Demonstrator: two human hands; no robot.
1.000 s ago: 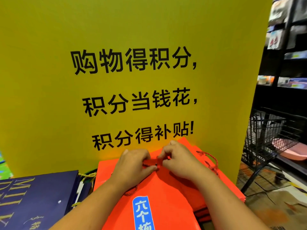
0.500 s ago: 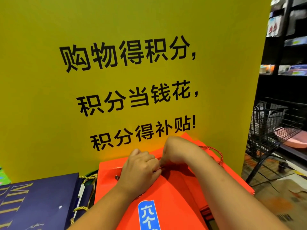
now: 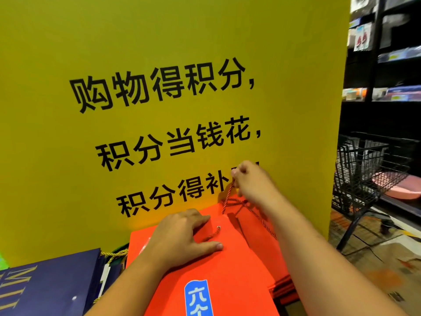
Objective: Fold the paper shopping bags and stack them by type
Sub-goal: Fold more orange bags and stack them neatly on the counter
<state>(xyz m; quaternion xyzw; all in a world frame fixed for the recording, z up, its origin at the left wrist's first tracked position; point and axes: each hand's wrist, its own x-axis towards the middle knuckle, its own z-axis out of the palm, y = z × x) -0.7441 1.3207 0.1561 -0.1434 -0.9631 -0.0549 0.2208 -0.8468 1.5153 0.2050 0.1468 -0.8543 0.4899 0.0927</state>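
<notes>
Yellow sign [image 3: 159, 53] fills my view. Below it, the top orange bag [image 3: 205, 265] lies flat on the orange pile [image 3: 282, 286], beside the stacked navy bags [image 3: 45, 290]. My left hand [image 3: 182, 236] presses it down, fingers [image 3: 201, 218] straight. My right hand [image 3: 250, 181] pinches its cord handle [image 3: 229, 195], raised. Judgement: sorting well along; handle not yet tucked.

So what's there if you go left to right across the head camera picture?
Navy bags → gold rope handle → left hand, pressing the orange bag → right hand, pinching its red cord → black wire cart.
</notes>
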